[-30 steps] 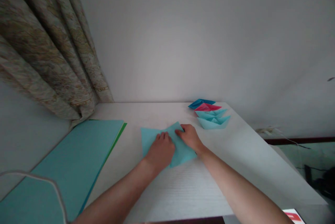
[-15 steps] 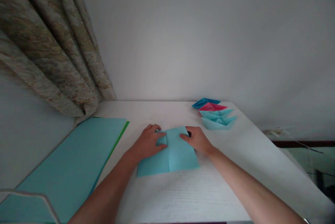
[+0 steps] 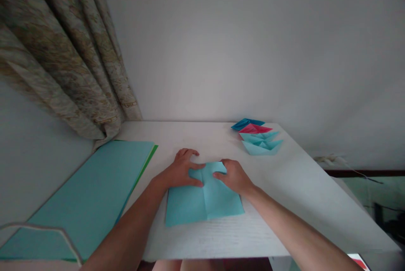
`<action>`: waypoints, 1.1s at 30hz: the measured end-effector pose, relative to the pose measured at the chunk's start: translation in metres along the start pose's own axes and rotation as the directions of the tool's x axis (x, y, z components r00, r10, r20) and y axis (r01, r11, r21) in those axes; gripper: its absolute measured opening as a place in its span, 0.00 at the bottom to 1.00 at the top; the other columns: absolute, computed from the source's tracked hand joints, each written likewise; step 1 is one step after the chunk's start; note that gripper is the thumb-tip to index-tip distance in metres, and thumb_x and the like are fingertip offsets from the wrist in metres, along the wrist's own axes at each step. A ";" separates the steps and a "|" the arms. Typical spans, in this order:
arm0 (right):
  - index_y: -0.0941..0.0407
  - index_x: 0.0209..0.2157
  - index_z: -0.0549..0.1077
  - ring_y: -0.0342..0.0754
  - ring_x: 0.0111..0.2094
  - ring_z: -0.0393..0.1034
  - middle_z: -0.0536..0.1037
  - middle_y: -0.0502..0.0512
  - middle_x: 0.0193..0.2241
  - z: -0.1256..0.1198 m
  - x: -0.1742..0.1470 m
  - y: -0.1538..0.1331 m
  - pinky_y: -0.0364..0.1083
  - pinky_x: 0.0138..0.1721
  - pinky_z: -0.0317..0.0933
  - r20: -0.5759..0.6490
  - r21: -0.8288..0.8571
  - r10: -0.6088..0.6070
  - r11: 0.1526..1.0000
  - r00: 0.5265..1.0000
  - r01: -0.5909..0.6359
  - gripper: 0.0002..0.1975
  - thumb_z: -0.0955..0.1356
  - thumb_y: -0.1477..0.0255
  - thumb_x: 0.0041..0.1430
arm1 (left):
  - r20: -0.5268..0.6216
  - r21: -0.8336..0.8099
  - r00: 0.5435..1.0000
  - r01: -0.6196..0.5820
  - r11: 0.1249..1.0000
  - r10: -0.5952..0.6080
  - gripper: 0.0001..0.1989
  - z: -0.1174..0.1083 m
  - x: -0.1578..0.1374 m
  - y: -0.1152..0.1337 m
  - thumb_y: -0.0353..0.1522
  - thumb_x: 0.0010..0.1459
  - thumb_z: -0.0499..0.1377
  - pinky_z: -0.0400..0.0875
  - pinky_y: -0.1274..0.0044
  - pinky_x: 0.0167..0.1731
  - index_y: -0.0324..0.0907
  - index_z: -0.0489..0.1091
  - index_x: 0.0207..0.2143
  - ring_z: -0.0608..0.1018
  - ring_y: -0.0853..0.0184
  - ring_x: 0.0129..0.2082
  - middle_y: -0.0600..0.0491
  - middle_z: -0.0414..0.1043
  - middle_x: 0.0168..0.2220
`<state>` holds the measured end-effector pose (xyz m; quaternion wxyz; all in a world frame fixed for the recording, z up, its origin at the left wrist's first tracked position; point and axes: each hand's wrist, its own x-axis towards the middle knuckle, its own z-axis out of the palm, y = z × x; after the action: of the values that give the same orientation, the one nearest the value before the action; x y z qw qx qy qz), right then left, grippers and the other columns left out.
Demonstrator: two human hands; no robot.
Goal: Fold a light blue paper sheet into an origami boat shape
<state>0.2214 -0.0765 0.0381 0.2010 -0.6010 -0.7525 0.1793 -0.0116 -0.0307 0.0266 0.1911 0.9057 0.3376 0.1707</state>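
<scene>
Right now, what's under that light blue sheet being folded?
The light blue sheet lies flat on the white table. Both hands, left and right, press its far edge; anything beneath it is covered.

Both bare forearms extend forward from the lower edge of the view and converge toward the centre. The left hand (image 3: 182, 172) lies palm down, fingers spread and flattened, thumb pointing inward. The right hand (image 3: 232, 176) lies palm down, fingers curled slightly, fingertips pressing downward. The two hands sit near each other, apart.
</scene>
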 end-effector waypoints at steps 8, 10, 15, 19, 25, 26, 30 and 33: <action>0.56 0.42 0.79 0.52 0.41 0.71 0.77 0.59 0.37 0.002 -0.002 -0.002 0.47 0.47 0.62 -0.030 0.024 -0.143 0.989 0.989 0.144 0.14 0.63 0.72 0.60 | -0.110 0.009 0.978 0.176 0.984 -0.174 0.40 0.009 0.002 -0.009 0.55 0.39 0.67 0.46 0.54 0.61 0.48 0.71 0.54 0.57 0.47 0.60 0.43 0.60 0.60; 0.56 0.49 0.76 0.54 0.45 0.69 0.77 0.60 0.40 0.004 -0.006 -0.005 0.50 0.50 0.61 -0.046 -0.044 -0.176 0.984 0.983 0.174 0.17 0.66 0.68 0.59 | -0.162 0.017 0.970 0.187 0.982 -0.182 0.39 0.008 0.003 -0.008 0.53 0.38 0.69 0.48 0.54 0.60 0.45 0.73 0.51 0.59 0.48 0.58 0.43 0.63 0.57; 0.57 0.51 0.74 0.52 0.43 0.71 0.77 0.58 0.39 0.006 -0.009 -0.013 0.49 0.48 0.64 -0.051 -0.121 -0.133 0.985 0.990 0.126 0.20 0.68 0.67 0.57 | -0.095 -0.066 0.995 -0.042 0.997 0.036 0.13 0.006 0.004 0.000 0.36 0.58 0.61 0.62 0.66 0.56 0.47 0.76 0.45 0.68 0.60 0.52 0.49 0.71 0.48; 0.56 0.47 0.76 0.50 0.38 0.74 0.79 0.56 0.37 0.004 -0.006 -0.011 0.47 0.44 0.67 -0.058 -0.096 -0.090 0.992 0.994 0.084 0.15 0.66 0.72 0.59 | -0.030 -0.127 0.996 -0.086 0.988 0.083 0.17 0.010 0.002 0.003 0.33 0.61 0.58 0.60 0.67 0.58 0.46 0.72 0.53 0.68 0.61 0.56 0.47 0.67 0.55; 0.59 0.53 0.72 0.51 0.50 0.70 0.77 0.60 0.49 0.014 -0.011 -0.007 0.51 0.54 0.64 -0.029 -0.210 -0.330 0.925 0.944 0.317 0.25 0.61 0.84 0.54 | -0.006 -0.094 0.997 0.074 0.993 -0.075 0.23 0.010 0.003 -0.001 0.44 0.54 0.64 0.48 0.59 0.64 0.47 0.73 0.51 0.64 0.55 0.61 0.46 0.63 0.60; 0.61 0.54 0.71 0.52 0.53 0.68 0.74 0.62 0.52 0.017 -0.013 -0.006 0.52 0.55 0.63 -0.015 -0.235 -0.365 0.906 0.931 0.351 0.27 0.61 0.85 0.52 | 0.006 -0.085 0.995 0.096 0.992 -0.096 0.24 0.009 0.003 -0.001 0.44 0.53 0.64 0.45 0.57 0.64 0.47 0.73 0.51 0.62 0.54 0.62 0.46 0.62 0.61; 0.60 0.58 0.67 0.52 0.60 0.62 0.68 0.63 0.58 0.024 -0.016 0.001 0.54 0.58 0.62 0.020 -0.251 -0.428 0.873 0.904 0.419 0.32 0.60 0.86 0.49 | 0.049 -0.049 0.985 0.171 0.984 -0.168 0.30 0.006 0.003 0.002 0.45 0.50 0.65 0.38 0.51 0.63 0.48 0.69 0.55 0.56 0.52 0.66 0.47 0.57 0.65; 0.60 0.60 0.65 0.52 0.61 0.59 0.66 0.61 0.60 0.023 -0.014 0.005 0.54 0.59 0.62 0.046 -0.217 -0.445 0.869 0.894 0.444 0.35 0.59 0.87 0.48 | 0.052 -0.030 0.976 0.211 0.977 -0.210 0.31 0.006 0.004 0.006 0.45 0.49 0.65 0.34 0.48 0.62 0.48 0.68 0.55 0.55 0.52 0.66 0.47 0.55 0.65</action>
<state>0.2163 -0.0900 0.0148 0.1705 -0.4309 -0.8851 0.0416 -0.0034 -0.0334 0.0249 0.2325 0.8652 0.4237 0.1334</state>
